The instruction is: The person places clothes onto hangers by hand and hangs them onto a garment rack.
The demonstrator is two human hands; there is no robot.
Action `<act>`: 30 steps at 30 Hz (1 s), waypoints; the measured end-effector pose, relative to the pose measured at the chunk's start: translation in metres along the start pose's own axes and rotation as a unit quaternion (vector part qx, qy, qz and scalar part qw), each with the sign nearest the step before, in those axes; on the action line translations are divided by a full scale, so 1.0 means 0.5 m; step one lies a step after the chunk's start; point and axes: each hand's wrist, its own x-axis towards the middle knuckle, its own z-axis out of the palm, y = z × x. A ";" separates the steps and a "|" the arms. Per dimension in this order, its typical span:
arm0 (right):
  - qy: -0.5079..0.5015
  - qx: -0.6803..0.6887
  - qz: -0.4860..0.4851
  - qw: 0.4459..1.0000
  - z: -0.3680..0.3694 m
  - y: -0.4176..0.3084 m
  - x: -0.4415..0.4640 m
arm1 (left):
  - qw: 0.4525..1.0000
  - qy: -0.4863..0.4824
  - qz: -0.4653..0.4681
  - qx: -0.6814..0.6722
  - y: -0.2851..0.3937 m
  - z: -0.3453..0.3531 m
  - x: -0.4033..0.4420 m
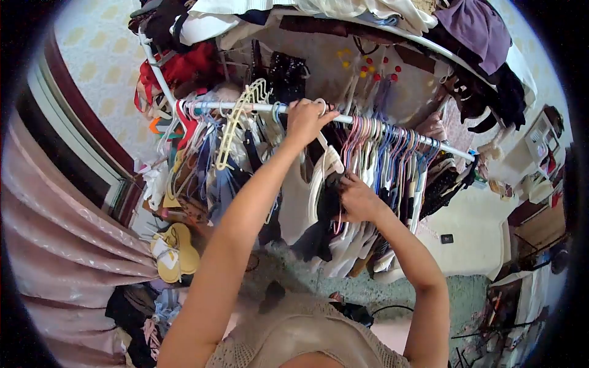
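Note:
My left hand (305,124) is up at the white clothes rail (264,107), its fingers closed around the top of a white hanger (324,140) by the hook. White and black clothes hang just below it. Lower and to the right, my right hand (359,199) has its fingers bent against a dark garment (332,199) beside that hanger. Its fingertips are partly hidden among the cloth. A white garment (316,181) drapes from the hanger's end, between the two hands.
Many coloured hangers (380,138) crowd the rail at right. Cream hangers (236,122) cluster at left. Clothes are piled on the upper bar (368,24). A pink curtain (67,245) hangs at left, a yellow flower-shaped object (178,248) near it. A pale bed-like surface (472,230) stands right.

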 end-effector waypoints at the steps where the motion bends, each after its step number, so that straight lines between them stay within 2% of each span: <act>1: -0.002 0.001 0.000 1.000 -0.009 -0.008 0.000 | 0.999 -0.046 -0.008 -0.019 -0.012 -0.004 0.008; 2: -0.050 0.007 0.020 0.999 -0.018 -0.015 0.000 | 0.999 -0.045 -0.008 -0.020 -0.018 -0.005 0.015; 3: -0.097 0.013 0.041 0.994 -0.022 -0.021 0.000 | 0.992 -0.120 -0.024 0.010 -0.017 -0.015 0.024; 4: -0.097 0.013 0.041 0.994 -0.017 -0.023 -0.003 | 0.979 -0.195 -0.040 0.039 -0.016 -0.023 0.032; 5: -0.023 0.022 0.029 0.999 -0.007 -0.025 -0.008 | 0.966 -0.240 -0.057 0.074 -0.016 -0.025 0.042; 6: 0.052 0.031 0.017 0.998 -0.004 -0.029 -0.011 | 0.966 -0.240 -0.058 0.072 -0.013 -0.026 0.048; 8: 0.015 0.013 0.053 0.998 -0.005 -0.041 -0.013 | 0.944 -0.287 -0.008 0.162 -0.006 -0.030 0.064; 9: -0.021 -0.004 0.088 0.996 -0.007 -0.049 -0.015 | 0.907 -0.375 -0.035 0.189 0.014 -0.053 0.085; 10: -0.024 -0.005 0.086 0.996 -0.012 -0.054 -0.019 | 0.907 -0.375 -0.038 0.186 0.021 -0.061 0.092; 12: 0.015 0.059 0.137 0.989 -0.022 -0.061 -0.026 | 0.869 -0.382 0.027 0.315 0.025 -0.065 0.102; 13: 0.011 0.058 0.135 0.989 -0.022 -0.061 -0.030 | 0.860 -0.407 0.023 0.305 0.021 -0.062 0.110; 14: 0.022 0.121 0.154 0.980 -0.022 -0.060 -0.034 | 0.861 -0.407 0.021 0.303 0.014 -0.063 0.116; 15: 0.032 0.184 0.173 0.967 -0.023 -0.060 -0.037 | 0.872 -0.420 0.030 0.251 0.000 -0.058 0.121; 16: 0.029 0.183 0.173 0.967 -0.025 -0.063 -0.038 | 0.880 -0.431 0.039 0.198 -0.013 -0.057 0.126; 17: 0.095 0.245 0.201 0.944 -0.029 -0.068 -0.035 | 0.875 -0.475 -0.038 0.079 -0.029 -0.058 0.133; 18: 0.162 0.304 0.228 0.911 -0.036 -0.074 -0.031 | 0.875 -0.476 -0.038 0.078 -0.060 -0.046 0.133; 19: 0.169 0.451 0.275 0.832 -0.054 -0.083 -0.023 | 0.893 -0.450 0.010 -0.012 -0.100 -0.022 0.125; 20: 0.232 0.473 0.284 0.801 -0.047 -0.085 -0.013 | 0.900 -0.420 0.058 -0.101 -0.120 -0.009 0.118; 22: 0.268 0.485 0.319 0.769 -0.052 -0.085 0.012 | 0.905 -0.415 0.032 -0.091 -0.101 -0.026 0.103; 25: 0.283 0.424 0.328 0.795 -0.056 -0.089 0.054 | 0.954 -0.297 -0.022 -0.045 -0.066 -0.045 0.072; 26: 0.272 0.365 0.343 0.822 -0.062 -0.090 0.068 | 0.954 -0.295 -0.022 -0.048 -0.055 -0.051 0.068; 28: 0.338 0.316 0.333 0.822 -0.044 -0.084 0.089 | 0.961 -0.226 0.024 0.156 -0.030 -0.074 0.063; 29: 0.335 0.292 0.351 0.824 -0.041 -0.081 0.093 | 0.959 -0.185 0.040 0.211 -0.018 -0.078 0.056; 30: 0.332 0.269 0.368 0.826 -0.040 -0.079 0.098 | 0.959 -0.185 0.037 0.213 -0.022 -0.082 0.048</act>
